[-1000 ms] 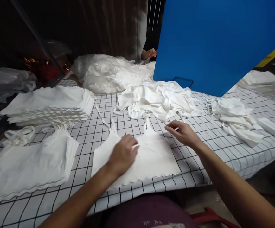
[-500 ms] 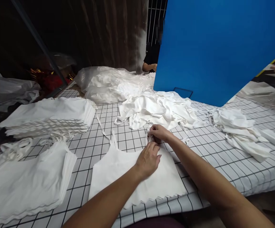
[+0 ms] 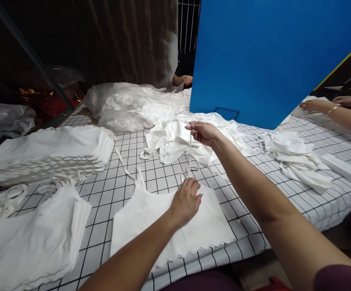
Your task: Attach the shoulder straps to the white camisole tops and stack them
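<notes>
A white camisole [image 3: 145, 226] with thin straps lies flat on the table in front of me, its scalloped hem towards me. My left hand [image 3: 186, 200] rests on its upper right part, fingers bent and pressed together at the base of the right strap. Above and beyond it, my right hand [image 3: 205, 133] pinches the upper end of that thin white strap [image 3: 190, 151] and holds it stretched upward. The left strap [image 3: 125, 167] lies loose on the cloth. My fingers partly hide where the strap joins the camisole.
Stacked white tops [image 3: 54, 149] and a nearer stack [image 3: 39, 238] stand at left. A loose heap of white garments [image 3: 175, 141] lies beyond my hands, a smaller pile [image 3: 293, 153] at right. A blue board [image 3: 254, 60] rises behind. Other people's hands [image 3: 318, 106] work at far right.
My right hand has risen away from my left hand, drawing the strap out taut. My left hand has stayed on the camisole. At far right, another person's hands have come further into view.
</notes>
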Tool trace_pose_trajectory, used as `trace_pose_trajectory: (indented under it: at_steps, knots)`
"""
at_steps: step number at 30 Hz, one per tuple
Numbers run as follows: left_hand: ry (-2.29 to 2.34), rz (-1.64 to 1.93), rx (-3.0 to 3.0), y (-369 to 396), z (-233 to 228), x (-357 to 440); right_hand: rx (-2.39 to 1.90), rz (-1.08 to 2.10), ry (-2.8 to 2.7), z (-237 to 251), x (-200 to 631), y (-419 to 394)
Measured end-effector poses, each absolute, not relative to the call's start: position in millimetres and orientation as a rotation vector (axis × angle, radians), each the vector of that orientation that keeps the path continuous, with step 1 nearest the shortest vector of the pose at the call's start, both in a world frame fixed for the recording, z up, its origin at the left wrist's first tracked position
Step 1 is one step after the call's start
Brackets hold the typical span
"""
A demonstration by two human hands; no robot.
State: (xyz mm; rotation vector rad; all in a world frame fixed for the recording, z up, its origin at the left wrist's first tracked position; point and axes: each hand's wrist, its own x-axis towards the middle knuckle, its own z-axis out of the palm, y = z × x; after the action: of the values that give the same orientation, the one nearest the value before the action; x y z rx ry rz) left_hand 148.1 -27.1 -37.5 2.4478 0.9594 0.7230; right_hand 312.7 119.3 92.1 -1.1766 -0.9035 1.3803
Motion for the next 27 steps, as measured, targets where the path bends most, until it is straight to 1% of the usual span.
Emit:
trace_pose_trajectory:
  at_steps: [3, 6, 10, 13, 15, 18, 23, 27]
  knots:
    - [0.949, 0.752, 2.411, -25.4, -40.4, 147.8, -1.060, 1.238, -1.031, 111.9, 317.1, 111.7]
    - [0.925, 0.851, 2.262, -21.0, -38.9, 146.9, -0.983, 1.020, -1.357, 106.4, 318.9, 76.2]
    - [0.895, 0.975, 1.740, -15.9, -23.0, 144.0, -0.875, 0.571, -1.853, 65.4, 321.7, 14.8]
    - [0.740, 0.837, 1.194, -17.7, -9.5, 142.1, -0.780, 0.287, -2.140, 30.8, 326.2, -14.1]
    - [0.648, 0.721, 0.970, -20.6, -4.4, 141.5, -0.745, 0.181, -2.215, 14.5, 329.0, -22.1]
    - [0.656, 0.661, 0.909, -23.3, -3.4, 141.2, -0.734, 0.158, -2.193, 2.1, 330.8, -24.8]
    - [0.808, 0.849, 1.092, -20.9, -9.0, 141.2, -0.766, 0.340, -2.097, -1.3, 329.0, -23.0]
    - [0.758, 0.826, 1.134, -20.5, -13.5, 141.8, -0.774, 0.412, -2.054, -3.8, 325.3, -19.1]
